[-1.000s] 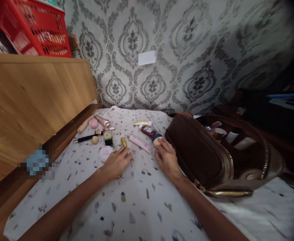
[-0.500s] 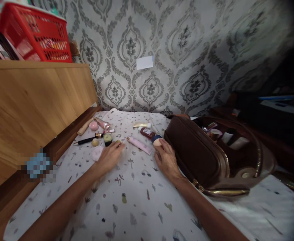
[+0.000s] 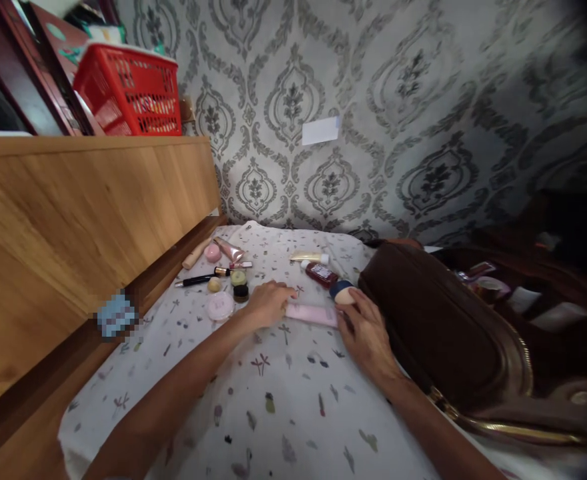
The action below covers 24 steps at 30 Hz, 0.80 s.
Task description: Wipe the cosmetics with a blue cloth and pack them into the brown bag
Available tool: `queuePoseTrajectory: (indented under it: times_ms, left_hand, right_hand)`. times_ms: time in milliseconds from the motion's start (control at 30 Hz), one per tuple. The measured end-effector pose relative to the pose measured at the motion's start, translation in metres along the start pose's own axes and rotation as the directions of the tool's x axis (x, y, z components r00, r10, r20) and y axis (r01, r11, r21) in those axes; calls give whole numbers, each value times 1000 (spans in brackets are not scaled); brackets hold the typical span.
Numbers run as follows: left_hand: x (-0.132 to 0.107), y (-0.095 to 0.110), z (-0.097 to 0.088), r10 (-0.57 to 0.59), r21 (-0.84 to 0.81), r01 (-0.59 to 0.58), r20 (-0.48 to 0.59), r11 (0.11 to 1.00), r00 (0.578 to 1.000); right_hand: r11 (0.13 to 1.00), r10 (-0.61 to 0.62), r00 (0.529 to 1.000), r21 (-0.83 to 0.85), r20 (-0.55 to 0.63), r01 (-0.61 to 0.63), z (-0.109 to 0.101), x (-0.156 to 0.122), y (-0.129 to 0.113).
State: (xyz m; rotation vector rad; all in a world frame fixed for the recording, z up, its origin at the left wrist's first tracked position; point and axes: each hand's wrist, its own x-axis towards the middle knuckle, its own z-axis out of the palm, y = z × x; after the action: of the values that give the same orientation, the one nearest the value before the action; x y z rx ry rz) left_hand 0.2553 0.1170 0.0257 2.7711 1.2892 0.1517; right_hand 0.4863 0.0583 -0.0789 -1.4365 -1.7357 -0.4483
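Note:
My left hand (image 3: pixel 272 303) is closed at the gold-capped end of a pale pink squeeze tube (image 3: pixel 312 314), which lies flat on the patterned cloth. With bent fingers, my right hand (image 3: pixel 368 337) grips a small round container (image 3: pixel 343 292), cream with a dark blue part. The thumb of that hand is close to the tube's wide end; whether they touch is unclear. Just beyond lie a dark red bottle (image 3: pixel 319 273) with a white label and a cream tube (image 3: pixel 309 257). Left of my left hand are a black-topped jar (image 3: pixel 241 293), a yellow-green jar (image 3: pixel 238 278) and a pink round compact (image 3: pixel 221 306).
A large brown bag (image 3: pixel 438 320), its top open, stands at the right with cosmetics inside. Farther left lie a black pen-like stick (image 3: pixel 196 281), a pink pot (image 3: pixel 212 253) and a rose tube (image 3: pixel 228 249). A wooden cabinet (image 3: pixel 93 220) carrying a red basket (image 3: pixel 138 90) borders the left.
My left hand has moved right, from beside the jars to the pink tube. The tube's capped end has swung nearer me. My right hand stays at the round container. The view has turned left.

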Motion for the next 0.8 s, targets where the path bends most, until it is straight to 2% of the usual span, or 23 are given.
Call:
queuePoseTrajectory:
  times_ms: [133,233,333,467,533,600,700,800]
  left_hand:
    - [-8,-39,-8,-138,-13,137,-64,990,988]
    - [-9,-79,-14,-309,19,312,-108,950,945]
    - [-10,-114,-19,-415,36,418,-68,908,907]
    - [-8,-146,-25,-471,23,470,2,882,882]
    - [-6,-160,-28,-493,-6,493,-1,870,870]
    - [-6,-173,-32,-521,-43,519,-53,854,852]
    - [-5,-193,-36,-543,-109,532,-191,840,818]
    - [2,-208,-34,-500,-197,460,-308,866,809]
  right_hand:
    - [998,-48,998,-37,-36,47,1,0,1]
    - [994,-87,994,-67,-63,83,2,1,3]
    - [992,-103,992,-74,-72,98,3,1,5]
    - [996,-81,995,-38,-56,78,5,0,6]
    - [998,-67,997,-14,-50,66,6,0,7]
    - [998,-60,997,3,-51,61,6,0,7]
    - [998,-65,997,5,-49,66,4,0,6]
    - [997,-72,997,4,-31,72,3,1,5]
